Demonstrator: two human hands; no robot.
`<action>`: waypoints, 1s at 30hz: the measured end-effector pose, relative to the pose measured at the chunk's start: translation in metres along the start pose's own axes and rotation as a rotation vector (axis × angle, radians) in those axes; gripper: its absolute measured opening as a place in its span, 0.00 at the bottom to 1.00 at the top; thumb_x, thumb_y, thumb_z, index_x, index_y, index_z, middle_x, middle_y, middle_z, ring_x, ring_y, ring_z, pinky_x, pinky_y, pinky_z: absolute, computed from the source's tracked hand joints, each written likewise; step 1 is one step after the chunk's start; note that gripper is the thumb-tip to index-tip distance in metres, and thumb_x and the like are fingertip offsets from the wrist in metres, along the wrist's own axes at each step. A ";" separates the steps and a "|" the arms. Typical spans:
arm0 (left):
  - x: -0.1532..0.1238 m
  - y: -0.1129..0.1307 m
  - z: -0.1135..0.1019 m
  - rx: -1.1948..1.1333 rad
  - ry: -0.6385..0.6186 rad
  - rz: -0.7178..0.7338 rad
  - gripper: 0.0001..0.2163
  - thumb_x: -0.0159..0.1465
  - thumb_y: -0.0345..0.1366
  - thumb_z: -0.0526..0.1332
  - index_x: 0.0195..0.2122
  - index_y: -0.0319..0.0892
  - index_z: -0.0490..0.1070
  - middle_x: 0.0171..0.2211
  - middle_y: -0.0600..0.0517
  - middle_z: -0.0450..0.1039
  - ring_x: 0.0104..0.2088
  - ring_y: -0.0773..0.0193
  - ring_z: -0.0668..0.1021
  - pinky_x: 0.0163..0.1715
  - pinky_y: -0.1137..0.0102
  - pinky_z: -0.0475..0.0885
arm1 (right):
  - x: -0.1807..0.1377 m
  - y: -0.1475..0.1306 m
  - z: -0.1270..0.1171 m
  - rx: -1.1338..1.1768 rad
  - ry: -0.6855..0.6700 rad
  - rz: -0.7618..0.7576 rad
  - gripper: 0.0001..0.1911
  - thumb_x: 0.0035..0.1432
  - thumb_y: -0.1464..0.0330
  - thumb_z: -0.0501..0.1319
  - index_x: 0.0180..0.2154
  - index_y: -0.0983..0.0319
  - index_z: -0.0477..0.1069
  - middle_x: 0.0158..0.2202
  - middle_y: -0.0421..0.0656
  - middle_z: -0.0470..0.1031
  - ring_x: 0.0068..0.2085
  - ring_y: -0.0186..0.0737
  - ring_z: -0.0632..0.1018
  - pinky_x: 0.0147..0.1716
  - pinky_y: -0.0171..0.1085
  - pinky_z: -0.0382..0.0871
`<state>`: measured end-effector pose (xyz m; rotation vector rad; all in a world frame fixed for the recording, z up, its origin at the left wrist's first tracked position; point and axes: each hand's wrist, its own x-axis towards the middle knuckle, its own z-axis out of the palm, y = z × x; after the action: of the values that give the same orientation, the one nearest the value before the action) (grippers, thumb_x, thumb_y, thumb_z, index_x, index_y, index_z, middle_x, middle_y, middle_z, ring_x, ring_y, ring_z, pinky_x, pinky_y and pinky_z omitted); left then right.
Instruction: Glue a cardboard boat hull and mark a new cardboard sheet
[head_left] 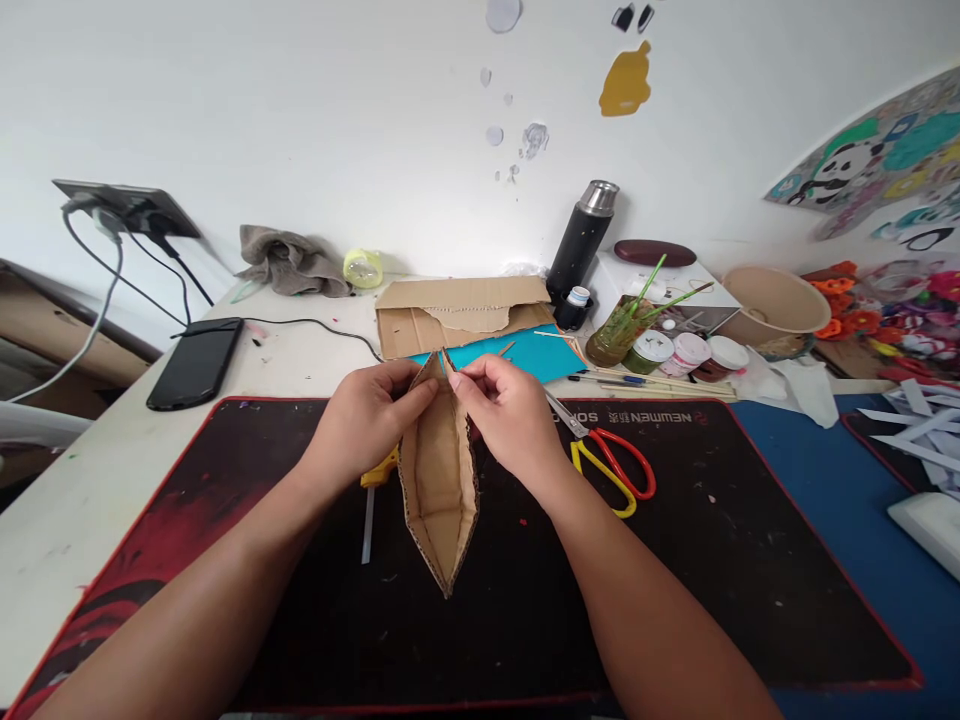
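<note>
A boat-shaped cardboard piece (439, 480) with raised side walls stands on the black desk mat (675, 560), its near tip pointing toward me. My left hand (367, 415) pinches the left wall at the far tip. My right hand (510, 405) pinches the right wall at the same far end. Both hands are closed on the cardboard, fingertips almost meeting above the tip.
Red and yellow scissors (611, 465) lie just right of my right hand. A yellow glue gun (379, 470) peeks out under my left wrist. Flat cardboard (461, 310), blue paper (540, 352), paint jars (686, 352), a black flask (581, 240) and a phone (196, 362) stand behind.
</note>
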<state>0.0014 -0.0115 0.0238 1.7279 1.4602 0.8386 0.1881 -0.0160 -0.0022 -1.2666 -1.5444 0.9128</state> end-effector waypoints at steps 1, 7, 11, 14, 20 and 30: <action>0.000 0.000 0.000 -0.004 -0.005 -0.001 0.16 0.66 0.51 0.63 0.32 0.43 0.77 0.25 0.56 0.68 0.29 0.64 0.67 0.29 0.69 0.61 | 0.000 0.000 0.000 0.001 -0.004 0.003 0.12 0.69 0.59 0.64 0.34 0.57 0.74 0.26 0.36 0.73 0.28 0.37 0.72 0.28 0.37 0.62; -0.001 0.003 -0.001 0.000 0.001 0.021 0.16 0.66 0.50 0.63 0.27 0.44 0.72 0.23 0.57 0.63 0.27 0.64 0.64 0.28 0.68 0.60 | 0.001 -0.001 -0.001 0.089 -0.041 0.043 0.12 0.69 0.59 0.64 0.33 0.56 0.72 0.25 0.35 0.71 0.26 0.36 0.71 0.24 0.35 0.64; -0.001 0.006 -0.002 0.007 -0.002 0.020 0.17 0.65 0.50 0.63 0.25 0.44 0.70 0.22 0.58 0.61 0.26 0.65 0.63 0.27 0.68 0.59 | 0.001 -0.001 0.000 0.184 -0.089 0.115 0.11 0.69 0.59 0.64 0.34 0.56 0.71 0.25 0.35 0.70 0.24 0.35 0.73 0.20 0.33 0.67; -0.001 0.003 -0.002 0.021 -0.006 0.016 0.17 0.65 0.51 0.62 0.26 0.44 0.70 0.23 0.57 0.62 0.27 0.64 0.64 0.27 0.69 0.59 | 0.001 -0.001 0.000 0.207 -0.109 0.132 0.09 0.68 0.59 0.64 0.36 0.56 0.72 0.26 0.34 0.71 0.21 0.33 0.73 0.20 0.33 0.68; -0.001 -0.001 -0.001 0.039 -0.025 0.023 0.19 0.67 0.53 0.61 0.31 0.42 0.77 0.27 0.54 0.71 0.29 0.63 0.68 0.29 0.69 0.61 | 0.002 -0.001 -0.001 0.223 -0.133 0.156 0.10 0.68 0.59 0.65 0.46 0.57 0.75 0.25 0.31 0.71 0.18 0.32 0.74 0.19 0.34 0.68; 0.000 0.000 -0.002 0.010 -0.021 0.026 0.18 0.66 0.53 0.63 0.30 0.43 0.78 0.26 0.53 0.74 0.29 0.61 0.72 0.27 0.70 0.65 | 0.000 -0.004 0.001 0.261 -0.111 0.146 0.15 0.68 0.60 0.66 0.52 0.58 0.78 0.25 0.31 0.71 0.18 0.32 0.73 0.19 0.34 0.68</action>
<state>0.0001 -0.0118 0.0250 1.7622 1.4329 0.8255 0.1859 -0.0172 0.0015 -1.1670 -1.3768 1.2541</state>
